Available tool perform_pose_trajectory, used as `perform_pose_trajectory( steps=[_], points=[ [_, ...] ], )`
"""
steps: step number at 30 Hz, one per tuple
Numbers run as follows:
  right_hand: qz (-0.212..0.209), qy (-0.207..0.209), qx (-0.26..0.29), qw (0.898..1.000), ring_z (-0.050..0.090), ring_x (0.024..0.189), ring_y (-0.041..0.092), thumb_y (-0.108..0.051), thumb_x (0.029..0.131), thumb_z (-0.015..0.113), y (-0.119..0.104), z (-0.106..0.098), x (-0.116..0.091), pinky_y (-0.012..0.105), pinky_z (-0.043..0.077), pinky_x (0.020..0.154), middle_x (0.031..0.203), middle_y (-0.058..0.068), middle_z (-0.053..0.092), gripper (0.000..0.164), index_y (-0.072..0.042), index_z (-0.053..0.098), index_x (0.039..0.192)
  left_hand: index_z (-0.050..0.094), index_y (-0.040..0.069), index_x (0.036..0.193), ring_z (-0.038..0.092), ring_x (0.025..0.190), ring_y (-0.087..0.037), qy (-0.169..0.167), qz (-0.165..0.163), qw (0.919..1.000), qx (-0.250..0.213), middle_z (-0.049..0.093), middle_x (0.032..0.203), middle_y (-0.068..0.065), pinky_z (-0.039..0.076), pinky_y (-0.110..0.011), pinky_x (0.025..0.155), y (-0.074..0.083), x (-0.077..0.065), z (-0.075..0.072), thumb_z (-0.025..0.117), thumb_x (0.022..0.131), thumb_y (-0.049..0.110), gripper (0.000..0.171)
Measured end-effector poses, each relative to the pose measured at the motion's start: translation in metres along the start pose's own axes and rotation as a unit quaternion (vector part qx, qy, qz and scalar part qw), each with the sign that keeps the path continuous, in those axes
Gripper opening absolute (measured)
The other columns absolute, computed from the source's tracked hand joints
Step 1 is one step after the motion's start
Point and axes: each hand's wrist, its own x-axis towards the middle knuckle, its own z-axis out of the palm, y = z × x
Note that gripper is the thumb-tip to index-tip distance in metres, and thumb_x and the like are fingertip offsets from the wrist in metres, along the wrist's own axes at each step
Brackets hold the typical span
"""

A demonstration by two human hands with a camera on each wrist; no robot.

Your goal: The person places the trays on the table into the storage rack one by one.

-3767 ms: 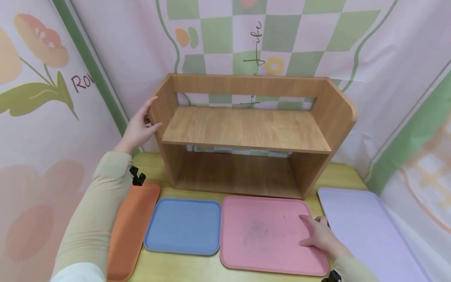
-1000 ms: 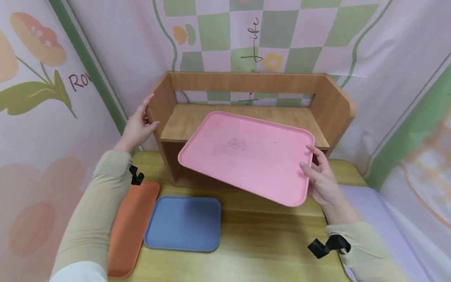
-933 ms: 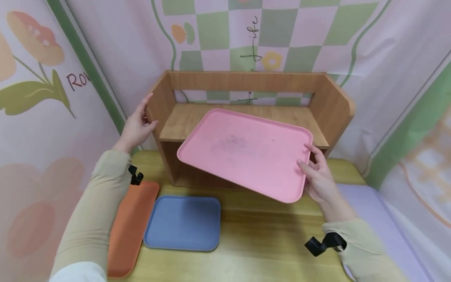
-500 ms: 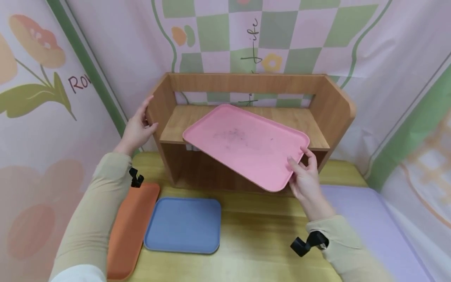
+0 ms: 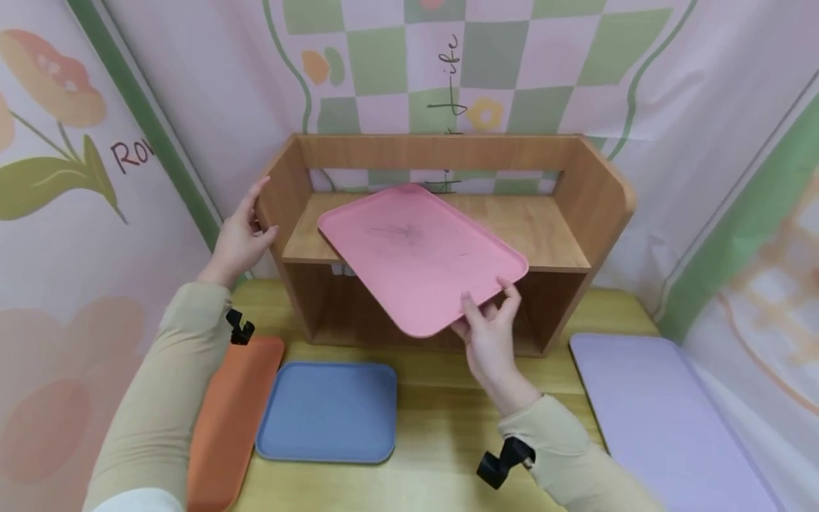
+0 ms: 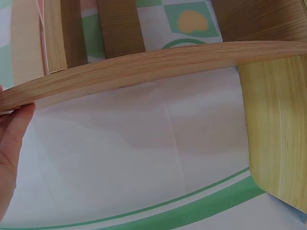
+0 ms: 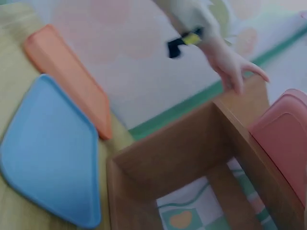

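Observation:
A wooden two-tier desktop shelf (image 5: 582, 171) stands at the back of the table. My left hand (image 5: 235, 242) holds the front edge of its left side panel; in the left wrist view the thumb (image 6: 19, 122) lies against that edge. My right hand (image 5: 493, 341) pinches the near rim of a pink tray (image 5: 416, 263), thumb on top and other fingers partly hidden beneath. The tray tilts toward me, its far part over the upper board and its near corner out past the board's front edge. I cannot tell whether it touches the board.
A blue tray (image 5: 326, 412) lies on the wooden table (image 5: 441, 434), with an orange tray (image 5: 233, 412) to its left, partly under my left sleeve. A lilac tray (image 5: 665, 412) lies at the right. Printed curtains (image 5: 678, 107) hang close behind and beside the shelf.
My right hand has taken the pink tray off the table and lifted it to the shelf. Lately it has moved left, turning the tray clockwise. My left hand stays on the panel.

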Motion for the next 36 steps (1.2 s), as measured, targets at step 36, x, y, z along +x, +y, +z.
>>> perform_pose_trajectory(
  steps=[36],
  points=[
    [0.159,-0.173,-0.040,0.971,0.063,0.092,0.014,0.019,0.088,0.042,-0.010,0.009,0.027,0.028,0.056,0.082,0.123,0.011,0.037,0.073,-0.022,0.014,0.142,0.016,0.037,0.150,0.053,0.116,-0.043,0.013,0.007,0.9997,0.019,0.044,0.135,-0.034,0.051,-0.055,0.087,0.001,-0.001,0.001,0.053,0.090,0.000,0.079]
  ],
)
